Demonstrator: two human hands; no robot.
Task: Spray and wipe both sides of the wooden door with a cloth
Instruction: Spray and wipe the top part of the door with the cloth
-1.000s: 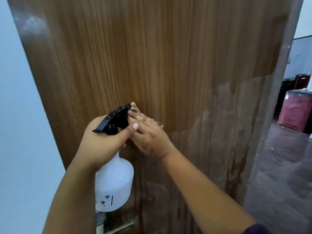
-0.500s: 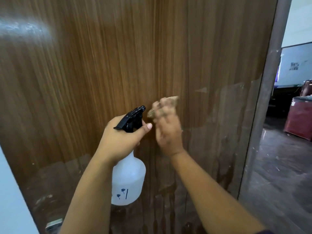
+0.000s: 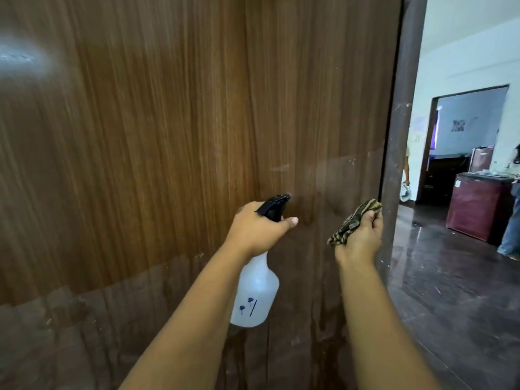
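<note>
The brown wooden door (image 3: pixel 157 130) fills most of the view, its lower part wet and streaked. My left hand (image 3: pixel 257 229) grips the neck of a white spray bottle (image 3: pixel 254 296) with a black trigger head (image 3: pixel 274 205) pointing at the door. My right hand (image 3: pixel 360 237) holds a bunched brown striped cloth (image 3: pixel 351 220) just off the door's surface, near the door's right edge (image 3: pixel 399 136).
Past the door's edge lies a dark glossy floor (image 3: pixel 455 291). A maroon cabinet (image 3: pixel 478 204) stands at the far right, with a person's leg (image 3: pixel 510 229) beside it. Another person (image 3: pixel 405 170) stands by a further doorway (image 3: pixel 467 122).
My right hand has lifted the cloth off the door and moved right, toward the door's edge. The view has shifted right and up; the bottle stays in my left hand.
</note>
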